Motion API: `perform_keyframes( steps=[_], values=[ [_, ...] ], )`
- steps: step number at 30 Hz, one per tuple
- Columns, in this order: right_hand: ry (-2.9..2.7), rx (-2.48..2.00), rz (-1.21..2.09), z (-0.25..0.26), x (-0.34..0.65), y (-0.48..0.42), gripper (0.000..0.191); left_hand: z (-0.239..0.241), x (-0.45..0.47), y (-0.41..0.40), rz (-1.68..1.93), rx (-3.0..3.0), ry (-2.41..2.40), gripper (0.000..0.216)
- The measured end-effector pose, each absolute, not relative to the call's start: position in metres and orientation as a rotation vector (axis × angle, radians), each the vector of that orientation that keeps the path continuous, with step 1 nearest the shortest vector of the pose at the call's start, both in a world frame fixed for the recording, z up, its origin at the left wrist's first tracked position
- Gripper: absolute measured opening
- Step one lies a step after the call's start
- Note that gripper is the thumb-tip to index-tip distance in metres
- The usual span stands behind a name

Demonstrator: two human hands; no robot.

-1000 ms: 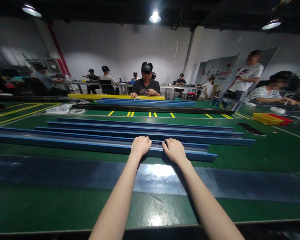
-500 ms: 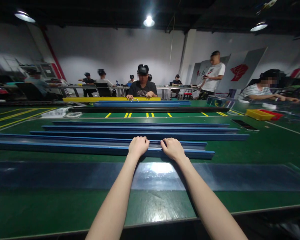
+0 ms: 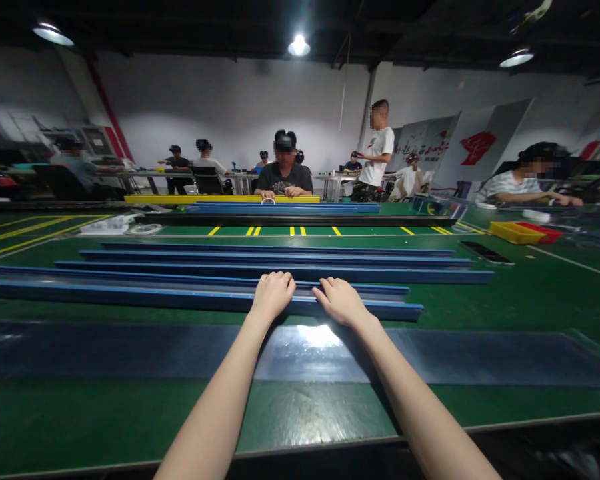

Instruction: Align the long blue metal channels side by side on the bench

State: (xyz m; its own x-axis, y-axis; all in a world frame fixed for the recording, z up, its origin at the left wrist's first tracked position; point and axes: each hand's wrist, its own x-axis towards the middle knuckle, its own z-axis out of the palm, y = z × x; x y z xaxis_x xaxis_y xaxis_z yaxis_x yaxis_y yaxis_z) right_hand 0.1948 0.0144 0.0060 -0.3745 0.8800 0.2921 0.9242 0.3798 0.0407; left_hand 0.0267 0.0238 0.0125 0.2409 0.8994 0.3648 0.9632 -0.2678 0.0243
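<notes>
A long blue channel-shaped profile point(image 3: 145, 290) lies across the green table, its open trough facing up. My left hand point(image 3: 273, 293) is over it right of its middle, fingers curled over the raised edges. A short gap to the right, my right hand point(image 3: 341, 300) grips the same channel, its fingers over the trough and its thumb towards the left hand. The fingertips of both hands are partly hidden in the trough. Under my forearms, a clear plastic sheet point(image 3: 460, 357) lies flat on the table, reflecting the lamp.
Beyond the channel lie several more blue profiles point(image 3: 430, 275). Further back are a black profile point(image 3: 300, 221) and a yellow one point(image 3: 180, 199), where a co-worker point(image 3: 285, 177) sits. On the right are a phone point(image 3: 486, 253) and a yellow tray point(image 3: 515, 232).
My hands stay on the blue channel, with the right thumb slightly further out. The view shifts a little. In the background, a standing person has moved left.
</notes>
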Motion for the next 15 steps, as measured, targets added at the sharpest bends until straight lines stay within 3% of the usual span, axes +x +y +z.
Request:
perform_keyframes(
  steps=[5,11,15],
  values=[
    [-2.404,-1.427,-0.052,0.004,0.212,0.016,0.044,0.010,0.034,0.018,-0.497,-2.402,-1.644,0.033],
    [-2.339,-1.187,0.091,0.019,0.240,-0.001,0.020,0.005,0.038,0.017,-0.463,-2.403,-1.627,0.037],
    [-2.449,-1.274,0.164,0.026,0.252,-0.009,0.024,0.003,0.038,0.020,-0.477,-2.380,-1.625,0.037]
  ],
)
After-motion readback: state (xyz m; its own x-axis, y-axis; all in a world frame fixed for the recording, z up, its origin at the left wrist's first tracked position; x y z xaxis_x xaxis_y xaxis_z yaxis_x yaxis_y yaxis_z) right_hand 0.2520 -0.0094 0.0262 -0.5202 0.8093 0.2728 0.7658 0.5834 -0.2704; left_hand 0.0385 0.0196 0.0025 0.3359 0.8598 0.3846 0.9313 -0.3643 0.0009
